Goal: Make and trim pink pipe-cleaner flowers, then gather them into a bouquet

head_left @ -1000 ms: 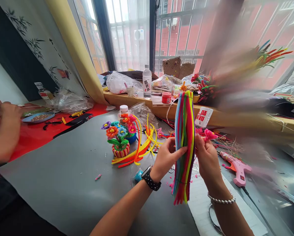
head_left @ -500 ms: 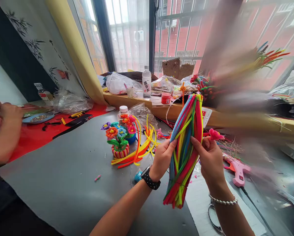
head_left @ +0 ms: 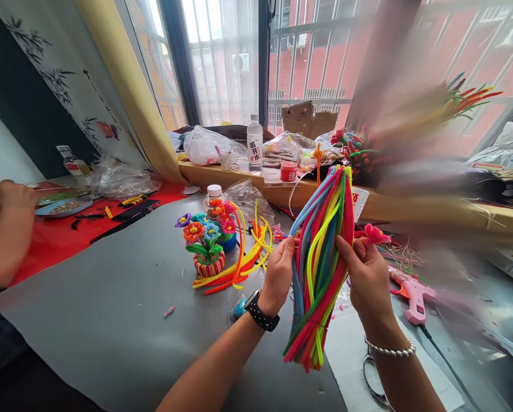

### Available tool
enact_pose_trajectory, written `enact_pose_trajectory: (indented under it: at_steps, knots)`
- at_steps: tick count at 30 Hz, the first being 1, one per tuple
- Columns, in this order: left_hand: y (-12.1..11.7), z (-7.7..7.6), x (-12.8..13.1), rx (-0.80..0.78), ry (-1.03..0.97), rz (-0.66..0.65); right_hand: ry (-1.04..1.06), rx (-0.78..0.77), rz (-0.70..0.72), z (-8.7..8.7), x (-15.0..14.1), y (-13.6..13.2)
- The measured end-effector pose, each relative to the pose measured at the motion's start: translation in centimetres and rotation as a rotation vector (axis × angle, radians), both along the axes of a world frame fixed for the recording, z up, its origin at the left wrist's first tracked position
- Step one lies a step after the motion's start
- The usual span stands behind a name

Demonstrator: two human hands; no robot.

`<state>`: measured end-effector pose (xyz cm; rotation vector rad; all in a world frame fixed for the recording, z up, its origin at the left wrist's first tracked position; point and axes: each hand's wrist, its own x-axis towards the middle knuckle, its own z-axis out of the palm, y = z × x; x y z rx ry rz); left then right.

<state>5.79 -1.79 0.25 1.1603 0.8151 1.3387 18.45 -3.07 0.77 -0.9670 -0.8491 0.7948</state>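
A bundle of multicoloured pipe cleaners (head_left: 325, 263) hangs tilted in front of me, bound near its lower end. My left hand (head_left: 278, 277) pinches light blue strands and pulls them out to the left, bowing them away from the rest. On the other side, my right hand (head_left: 365, 280) grips the bundle between thumb and fingers. A small pink pipe-cleaner flower (head_left: 375, 233) sticks up from the fingers of that same hand. Beyond my left wrist stands a striped pot of pipe-cleaner flowers (head_left: 209, 264), with loose yellow and orange pipe cleaners (head_left: 247, 266) beside it.
At right lie a pink glue gun (head_left: 416, 294), a white board (head_left: 354, 349) and scissors (head_left: 371, 377). A water bottle (head_left: 254, 146) and red jar (head_left: 288, 171) stand on the sill. Another person's hand (head_left: 11, 197) works at far left near a bead tray (head_left: 63, 206). A blur covers the right side.
The bundle has tilted and its strands have fanned out. My left hand has moved slightly left, drawing blue strands away. My right hand shifted a little right, then stayed put with the flower.
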Motion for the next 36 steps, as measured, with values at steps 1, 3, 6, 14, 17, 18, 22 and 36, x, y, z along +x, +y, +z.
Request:
enact_pose_trajectory:
  at_steps: [1, 3, 6, 14, 17, 18, 22, 36]
  knots:
    - [-0.1, 0.1, 0.0, 0.024, 0.017, 0.011, -0.002, -0.005, -0.014, 0.0, 0.0, 0.0]
    - [-0.4, 0.3, 0.0, 0.081, 0.060, -0.005, -0.058, -0.014, -0.075, 0.0, -0.1, -0.2]
    - [-0.7, 0.7, 0.0, 0.140, 0.163, -0.031, -0.212, -0.046, -0.141, 0.3, -0.5, -0.7]
    - [-0.8, 0.7, -0.3, 0.158, 0.395, 0.066, -0.440, -0.139, -0.125, 0.9, -0.9, -1.0]
    - [-0.8, 0.7, -0.3, 0.135, 0.319, 0.065, -0.387, -0.119, -0.123, 0.9, -0.5, -1.0]
    - [-0.8, 0.8, -0.3, 0.126, 0.282, 0.055, -0.357, -0.109, -0.117, 0.9, -0.4, -1.1]
    - [-0.6, 0.8, -0.2, 0.020, 0.057, -0.033, -0.203, -0.121, -0.075, 1.0, 0.0, -1.1]
    - [-0.3, 0.5, -0.3, 0.006, 0.061, -0.019, -0.048, -0.098, -0.026, 1.1, -0.4, -0.9]
